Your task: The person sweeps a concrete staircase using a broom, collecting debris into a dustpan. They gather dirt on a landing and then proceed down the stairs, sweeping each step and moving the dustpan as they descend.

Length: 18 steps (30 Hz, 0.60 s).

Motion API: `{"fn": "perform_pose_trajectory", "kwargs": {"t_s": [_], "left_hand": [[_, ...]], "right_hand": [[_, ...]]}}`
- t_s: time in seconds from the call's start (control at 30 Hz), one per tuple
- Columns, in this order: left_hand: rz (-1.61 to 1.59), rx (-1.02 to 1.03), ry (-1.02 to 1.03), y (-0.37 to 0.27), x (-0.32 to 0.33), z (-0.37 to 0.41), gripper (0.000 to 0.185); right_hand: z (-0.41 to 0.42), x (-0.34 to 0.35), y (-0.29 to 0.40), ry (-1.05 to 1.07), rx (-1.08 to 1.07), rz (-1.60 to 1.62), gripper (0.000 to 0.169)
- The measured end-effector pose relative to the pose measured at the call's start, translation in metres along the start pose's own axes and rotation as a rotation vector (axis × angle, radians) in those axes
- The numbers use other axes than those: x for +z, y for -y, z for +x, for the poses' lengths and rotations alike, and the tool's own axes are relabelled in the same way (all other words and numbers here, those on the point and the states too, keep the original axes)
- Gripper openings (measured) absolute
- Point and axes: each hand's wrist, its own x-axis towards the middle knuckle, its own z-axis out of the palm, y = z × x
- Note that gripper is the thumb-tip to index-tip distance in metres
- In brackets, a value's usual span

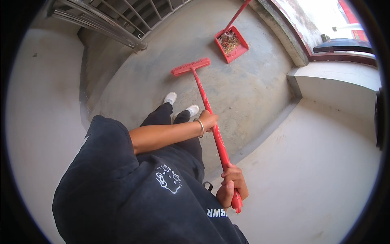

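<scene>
A red broom handle (205, 97) runs slantwise in front of my body. My left hand (209, 120), with a metal bangle at its wrist, is closed around the handle partway along. Near the handle's top end, my right hand (233, 185) grips it too, with the hanging loop sticking out below the fist. At the far end is the red broom head (191, 66) with reddish bristles; I cannot tell whether they touch the floor. Just beyond it to the right, a red long-handled dustpan (240, 50) holds a heap of litter (229, 43), with bits of straw-coloured debris.
A metal railing (122, 35) stands at the upper left on the concrete floor (152, 73). White walls (45, 91) flank me on the left and on the right. A raised sill (300, 56) and a window opening edge the upper right.
</scene>
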Motion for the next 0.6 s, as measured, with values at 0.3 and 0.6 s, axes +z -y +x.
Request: {"fn": "perform_pose_trajectory", "kwargs": {"t_s": [0.3,0.6], "left_hand": [[0.429,-0.161,0.496,-0.068,0.032,0.016,0.031],[0.597,0.375,0.113,-0.346,-0.002,0.129,0.036]], "right_hand": [[0.032,-0.012,0.009,-0.275,0.045,-0.236,0.018],[0.076,0.001,-0.014,-0.518,0.081,-0.214,0.013]]}}
